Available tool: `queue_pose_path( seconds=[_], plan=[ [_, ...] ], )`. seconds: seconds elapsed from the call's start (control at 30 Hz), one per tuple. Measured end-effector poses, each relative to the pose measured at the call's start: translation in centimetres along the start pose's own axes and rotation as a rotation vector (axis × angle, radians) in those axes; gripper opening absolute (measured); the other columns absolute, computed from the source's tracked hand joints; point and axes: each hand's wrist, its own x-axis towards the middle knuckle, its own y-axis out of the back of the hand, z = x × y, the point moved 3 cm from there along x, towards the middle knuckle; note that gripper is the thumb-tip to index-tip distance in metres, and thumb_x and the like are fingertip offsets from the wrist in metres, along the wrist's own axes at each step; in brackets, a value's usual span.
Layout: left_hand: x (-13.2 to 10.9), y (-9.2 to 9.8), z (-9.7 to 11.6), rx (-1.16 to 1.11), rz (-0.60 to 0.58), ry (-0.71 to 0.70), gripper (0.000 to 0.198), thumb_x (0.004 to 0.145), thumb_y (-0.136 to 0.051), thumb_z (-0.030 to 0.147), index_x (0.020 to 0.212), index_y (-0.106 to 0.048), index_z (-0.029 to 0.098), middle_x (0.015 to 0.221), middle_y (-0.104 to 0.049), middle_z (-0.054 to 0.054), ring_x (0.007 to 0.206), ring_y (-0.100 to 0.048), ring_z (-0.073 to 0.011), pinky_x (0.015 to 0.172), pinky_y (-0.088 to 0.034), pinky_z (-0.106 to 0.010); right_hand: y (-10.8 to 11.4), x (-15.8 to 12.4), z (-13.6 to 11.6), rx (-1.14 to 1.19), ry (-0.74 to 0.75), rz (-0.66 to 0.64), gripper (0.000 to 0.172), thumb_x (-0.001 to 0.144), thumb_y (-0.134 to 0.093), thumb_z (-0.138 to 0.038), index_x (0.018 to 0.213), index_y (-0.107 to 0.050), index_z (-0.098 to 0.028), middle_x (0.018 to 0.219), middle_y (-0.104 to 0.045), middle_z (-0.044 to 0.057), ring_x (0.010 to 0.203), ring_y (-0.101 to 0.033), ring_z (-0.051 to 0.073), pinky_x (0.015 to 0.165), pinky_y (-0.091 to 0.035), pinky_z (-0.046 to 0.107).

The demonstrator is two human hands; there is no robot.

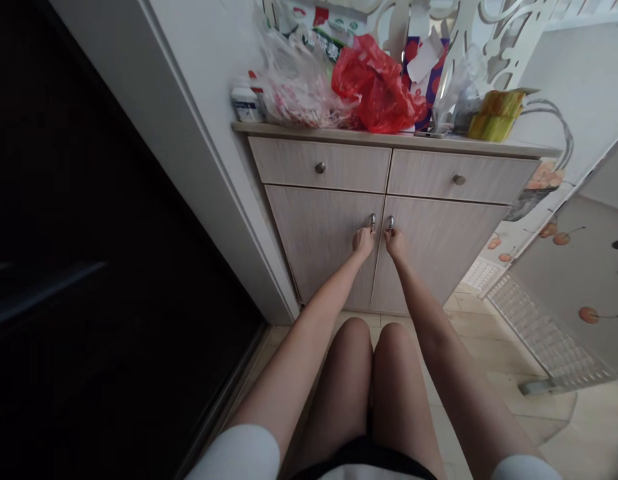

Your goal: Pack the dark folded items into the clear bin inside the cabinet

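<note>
A pale wood-grain cabinet [439, 253] stands ahead of my knees, its two lower doors closed. My left hand [363, 241] is closed around the metal handle of the left door [373, 221]. Beside it, my right hand [395, 243] grips the metal handle of the right door [391, 221]. Both arms reach straight forward over my bent knees. Above the doors sit two closed drawers, each with a round knob, the left knob [320, 167] and the right knob [459, 179].
The cabinet top holds a red plastic bag [379, 83], a clear plastic bag [299, 87], a white bottle [245, 101] and a yellow-green package [496, 115]. A white door frame [199, 153] and a dark doorway lie left. A cherry-patterned panel [573, 280] leans at right.
</note>
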Motion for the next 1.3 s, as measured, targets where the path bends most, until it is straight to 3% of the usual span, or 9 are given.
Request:
queue_pose_path(
  seconds=[0.13, 0.2, 0.33, 0.5, 0.67, 0.77, 0.93, 1.17, 1.3],
  plan=[
    [-2.0, 2.9, -1.2, -0.212, -0.016, 0.115, 0.025, 0.089, -0.068, 0.027, 0.108, -0.072, 0.013, 0.066, -0.063, -0.002, 0.059, -0.055, -0.0120, 0.060, -0.041, -0.024, 2.6, -2.3, 1.6, 0.270, -0.093, 0.000, 0.078, 0.073, -0.068, -0.068, 0.128, -0.063, -0.014, 0.084, -0.065, 0.006, 0.068, -0.057, 0.017, 0.064, -0.046, 0.030],
    [-4.2, 4.1, -3.3, -0.537, -0.143, 0.269, 0.028, 0.089, -0.068, 0.028, 0.114, -0.068, 0.014, 0.058, -0.053, 0.005, 0.044, -0.044, -0.0075, 0.050, -0.035, -0.019, 4.1, -5.1, 3.6, 0.506, -0.198, 0.008, 0.085, 0.070, -0.070, -0.067, 0.138, -0.056, -0.018, 0.067, -0.054, -0.005, 0.053, -0.046, 0.011, 0.052, -0.039, 0.024],
    [-10.0, 4.6, -7.2, -1.156, -0.416, 0.421, 0.026, 0.092, -0.063, 0.022, 0.117, -0.064, 0.015, 0.052, -0.036, 0.012, 0.034, -0.025, -0.0032, 0.037, -0.019, -0.014, 4.9, -12.0, 7.3, 0.885, -0.349, -0.152, 0.090, 0.067, -0.079, -0.050, 0.146, -0.048, -0.022, 0.051, -0.024, -0.016, 0.041, -0.022, 0.006, 0.041, -0.020, 0.018],
    [-14.8, 2.7, -9.4, -1.494, -0.353, 0.611, 0.032, 0.096, -0.049, 0.009, 0.125, -0.059, 0.017, 0.052, -0.029, 0.012, 0.034, -0.023, -0.0030, 0.035, -0.016, -0.011, 4.1, -16.6, 8.1, 1.065, -0.463, -0.205, 0.097, 0.068, -0.075, -0.028, 0.155, -0.032, -0.034, 0.050, -0.018, -0.017, 0.040, -0.017, 0.005, 0.040, -0.016, 0.015],
    [-13.8, 2.4, -6.4, -1.690, -0.249, 0.441, 0.047, 0.099, -0.035, 0.003, 0.135, -0.055, 0.026, 0.052, -0.026, 0.011, 0.034, -0.020, -0.0034, 0.035, -0.016, -0.009, 3.9, -14.3, 3.9, 1.327, -0.431, -0.417, 0.097, 0.070, -0.067, -0.014, 0.153, -0.029, -0.046, 0.050, -0.015, -0.016, 0.040, -0.010, 0.006, 0.039, -0.009, 0.015],
    [-11.7, 2.5, -3.2, -1.674, -0.276, 0.350, 0.048, 0.100, -0.035, 0.004, 0.136, -0.056, 0.027, 0.052, -0.024, 0.011, 0.034, -0.017, -0.0042, 0.035, -0.017, -0.010, 4.0, -11.5, 0.9, 1.417, -0.347, -0.499, 0.086, 0.074, -0.064, -0.012, 0.149, -0.038, -0.045, 0.051, -0.014, -0.015, 0.041, -0.007, 0.007, 0.039, -0.007, 0.016],
    [-9.3, 2.3, 0.1, -1.448, -0.237, 0.301, 0.045, 0.100, -0.040, 0.009, 0.136, -0.058, 0.028, 0.053, -0.022, 0.011, 0.036, -0.012, -0.0057, 0.034, -0.016, -0.014, 3.8, -9.0, -1.3, 1.316, -0.273, -0.451, 0.074, 0.081, -0.063, -0.019, 0.148, -0.040, -0.041, 0.051, -0.013, -0.015, 0.042, -0.007, 0.007, 0.041, -0.009, 0.017],
    [-8.2, 1.8, -1.2, -1.247, -0.272, 0.268, 0.049, 0.097, -0.046, 0.012, 0.142, -0.052, 0.031, 0.054, -0.025, 0.011, 0.036, -0.014, -0.0059, 0.036, -0.018, -0.015, 3.8, -8.3, -0.2, 1.109, -0.218, -0.383, 0.078, 0.080, -0.065, -0.030, 0.152, -0.036, -0.037, 0.051, -0.019, -0.015, 0.043, -0.010, 0.008, 0.043, -0.012, 0.019],
    [-4.8, 1.2, -2.3, -0.870, -0.170, 0.256, 0.060, 0.093, -0.059, 0.018, 0.150, -0.041, 0.028, 0.065, -0.051, 0.008, 0.047, -0.042, -0.0053, 0.048, -0.034, -0.015, 3.2, -5.9, 1.4, 0.703, -0.143, -0.160, 0.075, 0.081, -0.065, -0.048, 0.150, -0.041, -0.028, 0.062, -0.047, -0.009, 0.048, -0.034, 0.009, 0.049, -0.030, 0.021]
  ],
)
